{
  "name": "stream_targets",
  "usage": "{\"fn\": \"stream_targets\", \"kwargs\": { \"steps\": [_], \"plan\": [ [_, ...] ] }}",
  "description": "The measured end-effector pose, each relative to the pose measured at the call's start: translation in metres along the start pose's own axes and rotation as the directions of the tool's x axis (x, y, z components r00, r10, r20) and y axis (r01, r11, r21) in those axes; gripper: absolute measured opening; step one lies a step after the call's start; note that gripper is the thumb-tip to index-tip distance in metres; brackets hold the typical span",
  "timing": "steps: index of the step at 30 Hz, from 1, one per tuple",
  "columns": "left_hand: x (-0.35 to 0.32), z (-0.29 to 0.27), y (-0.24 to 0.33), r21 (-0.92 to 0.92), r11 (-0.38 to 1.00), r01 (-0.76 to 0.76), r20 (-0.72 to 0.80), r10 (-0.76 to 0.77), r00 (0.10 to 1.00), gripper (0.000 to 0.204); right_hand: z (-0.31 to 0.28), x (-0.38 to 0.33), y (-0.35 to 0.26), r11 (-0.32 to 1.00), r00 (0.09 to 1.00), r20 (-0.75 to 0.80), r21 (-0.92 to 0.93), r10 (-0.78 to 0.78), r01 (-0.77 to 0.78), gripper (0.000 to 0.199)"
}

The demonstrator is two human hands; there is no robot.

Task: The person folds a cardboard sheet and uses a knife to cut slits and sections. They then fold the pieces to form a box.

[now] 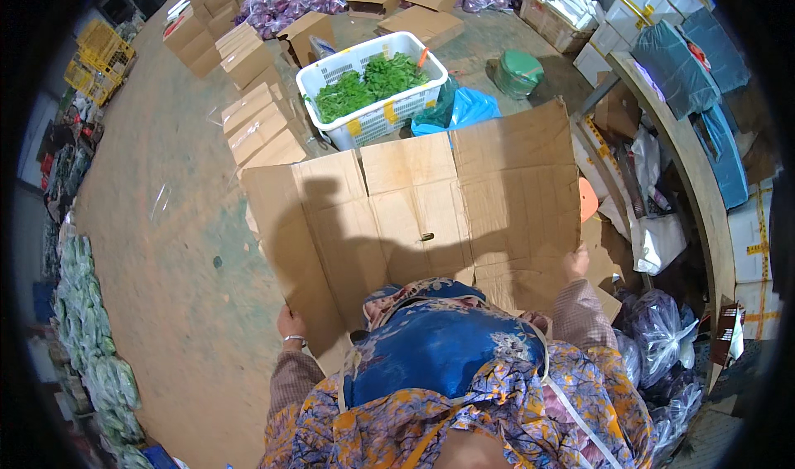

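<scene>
Both hands, left hand and right hand, grip the big flattened brown corrugated cardboard sheet by its creased edges.

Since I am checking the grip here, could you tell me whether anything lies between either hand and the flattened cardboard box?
Nothing visible does. The left hand grips the lower left edge of the flattened cardboard box, and the right hand grips its lower right edge. Both touch the cardboard directly, which is held spread open in front of the person.
</scene>
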State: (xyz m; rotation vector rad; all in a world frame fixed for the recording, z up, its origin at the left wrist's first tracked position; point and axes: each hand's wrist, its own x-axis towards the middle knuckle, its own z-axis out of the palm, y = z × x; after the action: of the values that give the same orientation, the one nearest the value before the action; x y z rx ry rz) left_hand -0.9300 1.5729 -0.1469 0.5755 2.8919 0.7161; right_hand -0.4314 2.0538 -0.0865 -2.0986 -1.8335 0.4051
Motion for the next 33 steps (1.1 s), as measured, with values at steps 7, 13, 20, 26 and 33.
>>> {"fn": "stream_targets", "kwargs": {
  "steps": [7,13,20,26,33],
  "plan": [
    [0.000,-0.086,-0.005,0.089,0.983,0.160,-0.079,-0.153,0.985,0.003,-0.051,0.047,-0.011,0.974,0.976,0.047,-0.074,-0.213,0.216,0.031],
    [-0.040,-0.107,-0.048,0.066,0.987,0.149,-0.208,-0.133,0.969,0.010,-0.061,0.082,-0.030,0.976,0.980,0.088,0.140,-0.177,0.164,0.034],
    [-0.061,-0.089,0.038,0.204,0.946,0.252,-0.072,-0.242,0.968,0.017,0.003,0.139,-0.010,0.981,0.970,0.144,0.033,-0.195,0.192,0.041],
    [-0.084,-0.118,0.002,0.107,0.916,0.387,-0.206,-0.361,0.910,0.022,0.006,0.189,-0.033,0.959,0.925,0.253,0.094,-0.282,0.267,0.040],
    [-0.112,-0.141,0.097,0.363,0.857,0.366,-0.134,-0.341,0.931,0.033,0.051,0.224,-0.035,0.935,0.899,0.266,0.035,-0.349,0.353,0.033]
  ]
}}
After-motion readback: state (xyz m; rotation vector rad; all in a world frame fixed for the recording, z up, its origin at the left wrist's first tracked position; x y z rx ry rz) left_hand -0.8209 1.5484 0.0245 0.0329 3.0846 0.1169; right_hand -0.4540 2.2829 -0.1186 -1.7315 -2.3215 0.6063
